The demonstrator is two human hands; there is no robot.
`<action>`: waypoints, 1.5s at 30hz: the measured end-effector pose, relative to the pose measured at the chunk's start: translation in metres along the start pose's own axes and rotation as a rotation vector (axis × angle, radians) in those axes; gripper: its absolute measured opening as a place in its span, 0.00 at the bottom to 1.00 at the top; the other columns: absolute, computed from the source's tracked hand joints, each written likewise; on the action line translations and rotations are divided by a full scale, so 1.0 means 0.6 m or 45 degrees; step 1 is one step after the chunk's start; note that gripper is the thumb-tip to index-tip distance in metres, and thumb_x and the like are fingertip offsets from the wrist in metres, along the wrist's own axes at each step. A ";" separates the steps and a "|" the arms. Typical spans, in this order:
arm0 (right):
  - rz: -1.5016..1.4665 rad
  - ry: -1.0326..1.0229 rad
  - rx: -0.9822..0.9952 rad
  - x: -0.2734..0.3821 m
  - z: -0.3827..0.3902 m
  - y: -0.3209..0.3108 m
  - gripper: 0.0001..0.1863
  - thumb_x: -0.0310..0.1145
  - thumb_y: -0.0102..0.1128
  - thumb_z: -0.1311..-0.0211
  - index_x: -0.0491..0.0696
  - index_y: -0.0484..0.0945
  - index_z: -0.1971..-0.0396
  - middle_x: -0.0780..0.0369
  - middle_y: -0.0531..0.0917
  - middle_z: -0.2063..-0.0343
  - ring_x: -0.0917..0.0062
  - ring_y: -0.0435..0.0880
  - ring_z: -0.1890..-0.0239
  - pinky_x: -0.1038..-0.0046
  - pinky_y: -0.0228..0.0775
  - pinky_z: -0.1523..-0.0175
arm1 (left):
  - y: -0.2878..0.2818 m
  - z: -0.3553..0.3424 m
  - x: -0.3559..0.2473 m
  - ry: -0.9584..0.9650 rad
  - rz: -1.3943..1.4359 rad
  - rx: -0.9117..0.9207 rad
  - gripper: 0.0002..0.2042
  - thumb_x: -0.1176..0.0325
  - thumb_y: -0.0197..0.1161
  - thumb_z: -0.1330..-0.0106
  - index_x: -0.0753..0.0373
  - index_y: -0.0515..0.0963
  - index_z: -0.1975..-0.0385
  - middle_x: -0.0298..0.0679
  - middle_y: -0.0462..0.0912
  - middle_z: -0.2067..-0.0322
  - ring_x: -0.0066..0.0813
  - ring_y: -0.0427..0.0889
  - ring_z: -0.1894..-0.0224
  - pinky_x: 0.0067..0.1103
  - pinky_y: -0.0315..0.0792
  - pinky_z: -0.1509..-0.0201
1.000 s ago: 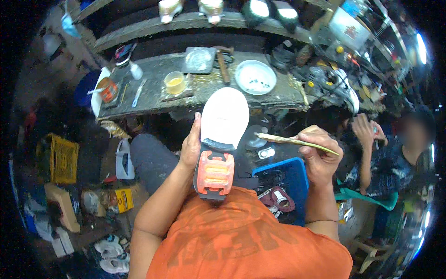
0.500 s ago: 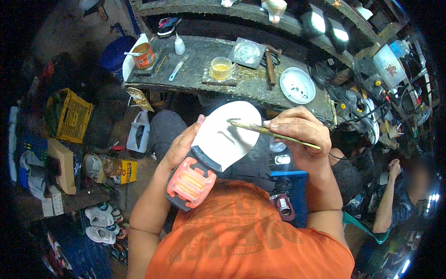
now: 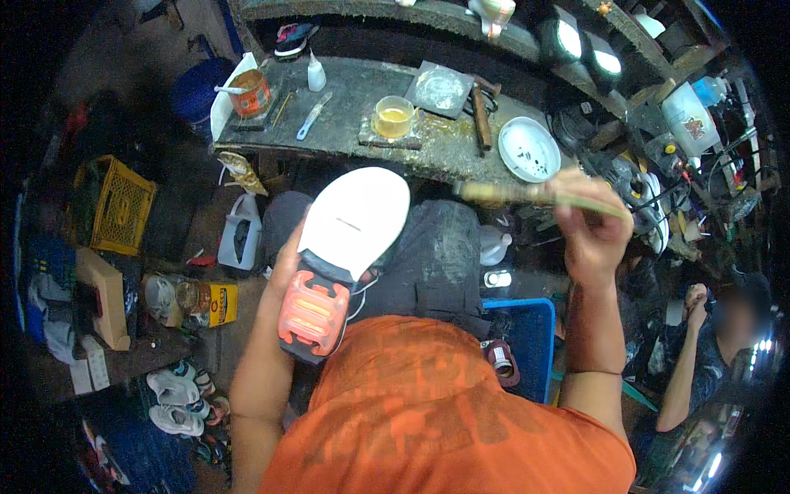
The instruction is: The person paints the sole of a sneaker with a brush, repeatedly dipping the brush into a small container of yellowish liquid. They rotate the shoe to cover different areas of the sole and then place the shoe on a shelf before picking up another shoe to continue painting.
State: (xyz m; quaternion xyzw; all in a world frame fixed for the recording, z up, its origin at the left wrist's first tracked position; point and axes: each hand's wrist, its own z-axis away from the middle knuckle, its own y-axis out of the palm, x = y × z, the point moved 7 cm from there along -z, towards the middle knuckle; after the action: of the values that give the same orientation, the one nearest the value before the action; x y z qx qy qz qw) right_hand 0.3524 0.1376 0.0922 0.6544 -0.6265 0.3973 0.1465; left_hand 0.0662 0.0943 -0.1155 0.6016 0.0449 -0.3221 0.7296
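My left hand, mostly behind a shoe, grips it bottom up: a white sole with a short dark mark, and an orange-and-black heel piece. My right hand is closed round a long, thin brush, blurred, held off to the right of the sole near the bench edge. On the worn dark bench are a clear cup of yellow liquid, a white bowl with dark specks, a hammer, a squeeze bottle and an orange can.
A person is at the right edge. Around me are a blue bin, yellow crate, cardboard box, white jug and pairs of shoes. A wooden shelf runs above the bench.
Half a second ago the brush tip was on the white sole; now my right hand has lifted it away to the upper right. The shoe has shifted left.
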 end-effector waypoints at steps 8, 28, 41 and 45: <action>0.508 0.237 -0.052 -0.236 -0.103 0.096 0.11 0.32 0.66 0.36 0.46 0.84 0.56 0.54 0.87 0.64 0.65 0.87 0.62 0.68 0.77 0.55 | -0.115 0.088 -0.089 0.600 0.113 -0.106 0.34 0.51 0.47 0.29 0.67 0.57 0.29 0.71 0.65 0.37 0.61 0.83 0.53 0.41 0.85 0.56; -0.011 0.824 -0.033 -0.404 -0.140 0.133 0.15 0.41 0.64 0.33 0.45 0.83 0.58 0.65 0.87 0.66 0.83 0.80 0.68 0.77 0.69 0.60 | -0.126 0.084 -0.030 0.327 0.383 -0.116 0.46 0.35 0.50 0.34 0.75 0.57 0.33 0.43 0.76 0.60 0.39 0.80 0.62 0.34 0.80 0.60; -0.432 0.859 -0.129 -0.418 -0.112 0.124 0.11 0.36 0.60 0.29 0.44 0.80 0.55 0.63 0.86 0.66 0.83 0.80 0.69 0.81 0.70 0.64 | -0.073 0.089 -0.063 0.184 0.024 -0.140 0.35 0.39 0.46 0.26 0.65 0.63 0.33 0.62 0.80 0.52 0.42 0.86 0.63 0.29 0.84 0.67; -0.687 1.031 0.120 -0.350 -0.085 0.148 0.12 0.35 0.59 0.29 0.43 0.79 0.53 0.61 0.85 0.67 0.81 0.81 0.68 0.77 0.72 0.63 | -0.081 0.087 -0.069 0.125 -0.167 -0.339 0.33 0.42 0.46 0.24 0.64 0.63 0.32 0.61 0.80 0.49 0.44 0.87 0.61 0.30 0.83 0.64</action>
State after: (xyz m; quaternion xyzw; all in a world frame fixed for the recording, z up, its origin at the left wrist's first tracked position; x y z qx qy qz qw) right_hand 0.2731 0.3053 -0.0502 0.5922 -0.3085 0.5956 0.4465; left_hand -0.0085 0.0609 -0.1238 0.5104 0.1620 -0.3306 0.7771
